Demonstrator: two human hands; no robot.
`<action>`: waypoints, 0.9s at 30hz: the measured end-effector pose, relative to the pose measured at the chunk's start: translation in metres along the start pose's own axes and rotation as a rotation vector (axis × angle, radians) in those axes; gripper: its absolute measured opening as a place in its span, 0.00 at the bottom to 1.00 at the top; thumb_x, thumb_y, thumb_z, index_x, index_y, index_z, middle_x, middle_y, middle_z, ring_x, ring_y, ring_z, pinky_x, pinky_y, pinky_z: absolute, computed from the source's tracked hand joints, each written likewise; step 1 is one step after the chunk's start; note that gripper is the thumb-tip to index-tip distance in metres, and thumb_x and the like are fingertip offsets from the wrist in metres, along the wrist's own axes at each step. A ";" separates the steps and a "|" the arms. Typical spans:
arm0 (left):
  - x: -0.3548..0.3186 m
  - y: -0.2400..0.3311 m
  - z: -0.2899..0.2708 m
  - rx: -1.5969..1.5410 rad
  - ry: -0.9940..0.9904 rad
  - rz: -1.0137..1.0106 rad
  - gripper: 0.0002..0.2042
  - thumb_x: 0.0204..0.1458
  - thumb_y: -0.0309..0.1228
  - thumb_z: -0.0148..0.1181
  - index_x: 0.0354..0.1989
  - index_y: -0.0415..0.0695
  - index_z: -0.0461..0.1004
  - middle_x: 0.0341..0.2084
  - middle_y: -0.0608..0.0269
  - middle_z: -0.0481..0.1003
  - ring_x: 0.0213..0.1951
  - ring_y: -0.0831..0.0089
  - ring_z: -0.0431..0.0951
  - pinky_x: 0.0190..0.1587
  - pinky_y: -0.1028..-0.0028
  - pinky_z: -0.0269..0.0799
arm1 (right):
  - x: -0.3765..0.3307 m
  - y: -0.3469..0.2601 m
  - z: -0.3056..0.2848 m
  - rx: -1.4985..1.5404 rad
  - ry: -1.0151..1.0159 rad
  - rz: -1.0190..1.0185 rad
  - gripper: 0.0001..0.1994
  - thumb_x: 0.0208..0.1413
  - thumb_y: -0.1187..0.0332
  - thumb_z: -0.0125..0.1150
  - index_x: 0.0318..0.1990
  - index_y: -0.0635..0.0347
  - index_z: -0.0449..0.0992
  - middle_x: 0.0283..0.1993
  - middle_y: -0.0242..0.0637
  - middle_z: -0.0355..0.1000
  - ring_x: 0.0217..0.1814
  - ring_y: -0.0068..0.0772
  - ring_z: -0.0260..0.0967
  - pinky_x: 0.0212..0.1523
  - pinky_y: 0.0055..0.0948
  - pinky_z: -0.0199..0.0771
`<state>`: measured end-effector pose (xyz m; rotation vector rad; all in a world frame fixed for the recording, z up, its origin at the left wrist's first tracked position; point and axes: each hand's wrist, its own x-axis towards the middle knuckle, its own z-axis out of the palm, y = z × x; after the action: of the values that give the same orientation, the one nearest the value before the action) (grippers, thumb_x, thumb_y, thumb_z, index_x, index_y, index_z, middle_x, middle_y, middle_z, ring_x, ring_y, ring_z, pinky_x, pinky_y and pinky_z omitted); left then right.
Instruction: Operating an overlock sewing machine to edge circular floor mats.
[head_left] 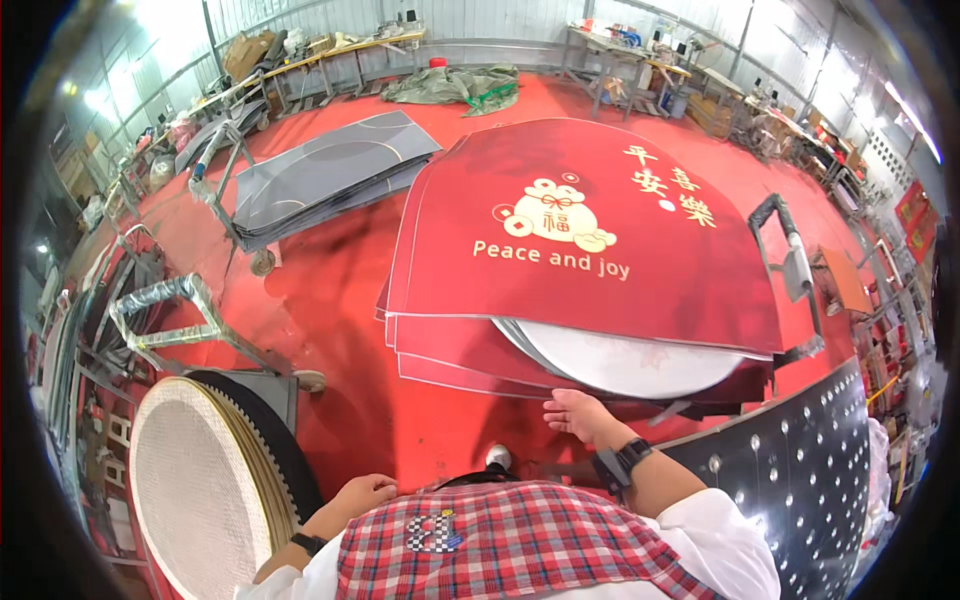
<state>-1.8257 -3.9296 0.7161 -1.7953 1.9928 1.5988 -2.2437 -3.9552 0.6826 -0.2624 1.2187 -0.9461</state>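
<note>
A stack of large red mats (440, 260) with a gold printed pouch and lettering lies in front of me. Under the front edge of the top mat, a round white mat (640, 360) sticks out, with more red layers below. Close to the white mat's near edge, my right hand (580, 415) is open, its fingers stretched and nothing in them. My left hand (365, 494) hangs low by my checked apron (470, 540), fingers loosely extended and holding nothing visible. To its left, a stack of round woven beige mats (195, 490) leans beside a black one.
Grey mats (330, 165) are piled on a cart at the far left. A wrapped cart handle (165, 300) stands nearer, another (785, 250) at the right of the red stack. A dark table dotted with shiny spots (790, 470) is at my right. Workbenches line the walls.
</note>
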 end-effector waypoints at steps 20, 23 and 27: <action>0.317 0.011 -0.308 -0.176 -0.255 0.068 0.11 0.49 0.33 0.49 0.34 0.39 0.71 0.25 0.65 0.73 0.29 0.78 0.70 0.34 0.78 0.66 | 0.239 -0.071 0.200 0.816 0.187 -0.224 0.17 0.53 0.63 0.46 0.50 0.55 0.59 0.51 0.35 0.61 0.54 0.39 0.57 0.53 0.44 0.58; 0.400 0.045 -0.357 -0.082 -0.376 -0.078 0.12 0.52 0.35 0.44 0.41 0.42 0.67 0.23 0.66 0.71 0.25 0.78 0.69 0.28 0.80 0.65 | 0.202 -0.131 0.228 0.819 0.475 -0.302 0.10 0.50 0.66 0.50 0.40 0.55 0.66 0.38 0.37 0.68 0.39 0.35 0.67 0.38 0.34 0.72; 0.483 0.150 -0.401 -1.158 -0.796 -0.173 0.25 0.46 0.58 0.42 0.35 0.46 0.63 0.26 0.62 0.67 0.32 0.68 0.67 0.47 0.61 0.61 | 0.149 -0.222 0.230 0.688 0.627 -0.414 0.07 0.45 0.67 0.55 0.25 0.56 0.63 0.15 0.33 0.60 0.13 0.26 0.58 0.10 0.17 0.56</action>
<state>-1.8701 -4.5733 0.7128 -0.9752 0.5215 2.9927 -2.1416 -4.2694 0.8075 0.3763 1.3314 -1.8369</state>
